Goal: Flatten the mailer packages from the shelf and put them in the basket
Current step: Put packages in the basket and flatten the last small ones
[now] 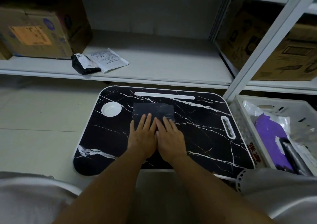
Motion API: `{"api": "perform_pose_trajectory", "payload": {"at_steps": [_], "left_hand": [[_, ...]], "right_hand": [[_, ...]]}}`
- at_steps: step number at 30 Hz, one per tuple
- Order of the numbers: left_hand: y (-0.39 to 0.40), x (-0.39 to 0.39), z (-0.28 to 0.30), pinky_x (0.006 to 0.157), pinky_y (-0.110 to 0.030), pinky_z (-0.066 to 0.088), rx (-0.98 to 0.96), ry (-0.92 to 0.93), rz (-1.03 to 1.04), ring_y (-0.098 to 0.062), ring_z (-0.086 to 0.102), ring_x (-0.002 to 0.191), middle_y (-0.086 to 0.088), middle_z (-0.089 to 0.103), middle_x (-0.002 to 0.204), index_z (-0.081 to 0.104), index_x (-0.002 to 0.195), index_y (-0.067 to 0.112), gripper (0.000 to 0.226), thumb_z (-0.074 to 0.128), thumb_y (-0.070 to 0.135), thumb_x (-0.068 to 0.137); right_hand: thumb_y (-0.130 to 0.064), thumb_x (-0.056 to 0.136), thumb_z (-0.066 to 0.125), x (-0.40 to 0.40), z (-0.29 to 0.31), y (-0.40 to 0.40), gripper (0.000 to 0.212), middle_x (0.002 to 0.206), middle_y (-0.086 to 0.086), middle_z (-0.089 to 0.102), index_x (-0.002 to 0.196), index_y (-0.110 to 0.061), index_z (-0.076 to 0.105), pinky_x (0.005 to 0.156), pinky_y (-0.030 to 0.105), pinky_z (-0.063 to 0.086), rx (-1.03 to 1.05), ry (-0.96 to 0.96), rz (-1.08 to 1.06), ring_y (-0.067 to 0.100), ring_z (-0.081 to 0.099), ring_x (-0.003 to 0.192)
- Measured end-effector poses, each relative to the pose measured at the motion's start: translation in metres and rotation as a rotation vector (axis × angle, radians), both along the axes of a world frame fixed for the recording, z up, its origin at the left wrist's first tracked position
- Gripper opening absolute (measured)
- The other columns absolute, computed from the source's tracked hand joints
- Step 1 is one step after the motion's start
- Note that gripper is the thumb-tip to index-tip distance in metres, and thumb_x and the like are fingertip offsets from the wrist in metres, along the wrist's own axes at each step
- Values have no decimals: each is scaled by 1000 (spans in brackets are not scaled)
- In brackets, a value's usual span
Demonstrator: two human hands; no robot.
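A dark mailer package (153,110) lies flat on the black marble-patterned lap table (197,126). My left hand (143,136) and my right hand (169,138) lie side by side, fingers straight, pressing on the mailer's near half. On the white shelf (171,64) behind the table sit a crumpled black mailer (84,64) and a white mailer (108,60), touching each other. The white plastic basket (247,127) stands right of the table, holding a purple mailer (272,134) and other flattened packages.
Cardboard boxes stand on the shelf at far left (34,31) and behind the upright post on the right (283,52). A round white cup recess (111,109) sits in the table's left corner. Pale floor (42,121) lies left of the table.
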State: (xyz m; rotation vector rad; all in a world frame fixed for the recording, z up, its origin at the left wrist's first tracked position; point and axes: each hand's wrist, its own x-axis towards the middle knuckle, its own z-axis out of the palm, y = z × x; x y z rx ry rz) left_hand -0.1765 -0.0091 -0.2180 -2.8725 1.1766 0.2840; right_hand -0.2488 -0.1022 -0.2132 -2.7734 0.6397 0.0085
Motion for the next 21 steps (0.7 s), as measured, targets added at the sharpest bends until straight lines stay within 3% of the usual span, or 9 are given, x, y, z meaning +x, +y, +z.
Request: {"api": "perform_pose_trajectory", "payload": {"at_steps": [3, 6, 12, 15, 18, 21], "left_hand": [[9, 2, -7, 118, -55, 0, 43, 40, 20, -23, -17, 147, -5, -18, 160, -13, 152, 23, 59, 11, 43, 102], [10, 5, -7, 117, -55, 2, 52, 87, 0, -22, -16, 147, -4, -16, 160, -11, 152, 25, 59, 10, 47, 102], [15, 24, 4, 117, -56, 4, 111, 217, -82, -15, -13, 147, 3, -15, 160, -8, 153, 26, 60, 17, 47, 102], [19, 53, 23, 115, -60, 7, 273, 243, -116, -17, -3, 149, 4, -9, 161, -6, 153, 25, 63, 23, 47, 101], [30, 88, 48, 113, -62, 12, 350, 207, -72, -22, 7, 148, 2, -1, 162, 0, 153, 28, 61, 23, 49, 101], [44, 116, 72, 113, -58, 16, 284, 179, 4, -25, 14, 147, 0, 5, 162, 5, 153, 31, 59, 23, 51, 100]], "right_hand": [[-44, 104, 14, -2, -14, 0, 52, 164, -2, 2, 154, -33, 6, 119, 50, 10, 114, 146, 5, 18, -4, 150], [-48, 103, 11, -7, -16, -6, 52, 163, -5, -3, 153, -38, 0, 118, 55, 2, 94, 248, 18, 16, -9, 149], [-48, 103, 13, -3, -9, -4, 52, 163, -4, 0, 153, -42, 0, 117, 58, 0, 88, 289, -10, 17, -6, 150], [-46, 103, 24, 7, 3, -4, 49, 156, 3, 27, 151, -37, 21, 117, 58, 8, -12, 238, -46, 23, 17, 146], [-42, 101, 32, 34, 22, 1, 39, 136, 4, 46, 130, -26, 53, 115, 53, 18, -156, 105, -87, 22, 36, 132], [-36, 100, 36, 66, 36, 8, 35, 128, 5, 50, 121, -19, 58, 113, 51, 24, -196, 22, -61, 23, 41, 125]]}}
